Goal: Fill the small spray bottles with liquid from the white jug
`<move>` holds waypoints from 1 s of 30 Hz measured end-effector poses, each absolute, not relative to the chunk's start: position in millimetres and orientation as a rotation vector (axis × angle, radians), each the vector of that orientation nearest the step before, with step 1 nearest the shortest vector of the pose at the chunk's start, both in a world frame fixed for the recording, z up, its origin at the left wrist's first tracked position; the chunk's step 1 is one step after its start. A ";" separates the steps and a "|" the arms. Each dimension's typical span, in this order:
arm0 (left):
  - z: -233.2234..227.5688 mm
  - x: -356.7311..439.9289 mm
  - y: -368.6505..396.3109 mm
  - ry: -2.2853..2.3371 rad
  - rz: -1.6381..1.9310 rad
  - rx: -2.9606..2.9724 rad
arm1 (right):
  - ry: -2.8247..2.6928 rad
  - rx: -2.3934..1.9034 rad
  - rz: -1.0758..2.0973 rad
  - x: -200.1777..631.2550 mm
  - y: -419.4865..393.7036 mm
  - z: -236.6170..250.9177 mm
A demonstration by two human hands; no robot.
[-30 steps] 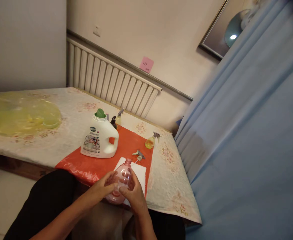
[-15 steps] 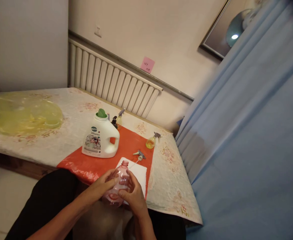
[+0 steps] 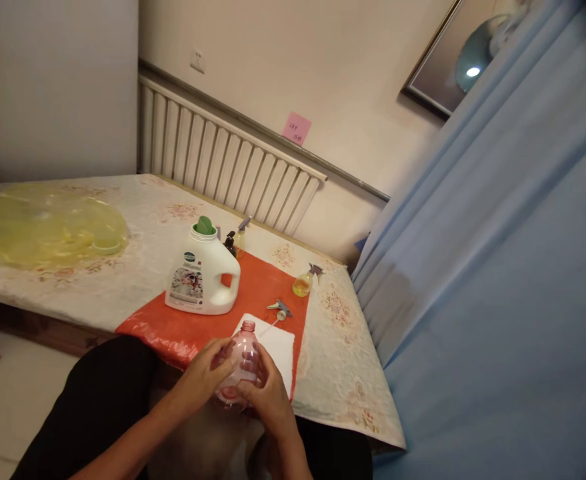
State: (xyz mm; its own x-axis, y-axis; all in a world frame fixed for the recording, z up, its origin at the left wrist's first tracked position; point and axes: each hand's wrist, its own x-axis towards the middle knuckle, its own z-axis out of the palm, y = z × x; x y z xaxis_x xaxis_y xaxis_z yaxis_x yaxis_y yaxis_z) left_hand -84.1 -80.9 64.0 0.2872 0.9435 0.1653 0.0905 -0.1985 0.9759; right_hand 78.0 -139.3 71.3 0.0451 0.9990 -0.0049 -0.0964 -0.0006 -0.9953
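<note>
A clear pink spray bottle [image 3: 244, 348] with no top on its threaded neck is held between my two hands, just over the table's front edge. My left hand [image 3: 207, 368] grips its left side, and my right hand [image 3: 269, 387] wraps round its right side with the thumb across the front. Beyond it lies a grey and white trigger spray head [image 3: 281, 311], its thin tube pointing toward me. A white cloth [image 3: 279, 348] is spread beneath and behind the bottle. Left of these stands a large white detergent jug [image 3: 200, 277] with a green spout [image 3: 205, 226].
A red plastic sheet [image 3: 260, 283] covers part of the flowered tablecloth [image 3: 340, 353]. At the right stands a spray bottle with yellow liquid [image 3: 301, 287]; more spray bottles [image 3: 241, 241] are behind the jug. Yellow plastic film [image 3: 43, 223] lies far left. A blue curtain [image 3: 473, 280] hangs at right.
Both hands keep hold of the pink bottle, which has become slightly more upright, its base shifting a little to the right. The other things stay in place.
</note>
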 end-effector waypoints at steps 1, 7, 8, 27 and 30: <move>68.1 -84.2 -83.3 1.005 1.085 1.586 | -1.118 -1.181 1.221 76.9 -140.0 72.0; 79.0 -86.1 -89.9 1.028 1.098 1.719 | -1.146 -1.254 1.184 68.5 -142.1 77.6; 78.5 -86.3 -90.2 1.022 1.093 1.725 | -1.154 -1.268 1.178 67.5 -142.2 78.3; 61.2 -82.6 -81.8 0.790 0.954 1.407 | -1.263 -1.292 1.028 74.4 -144.4 83.0; 68.5 -84.7 -83.8 0.708 0.861 1.405 | -1.316 -1.234 1.048 75.9 -144.6 80.9</move>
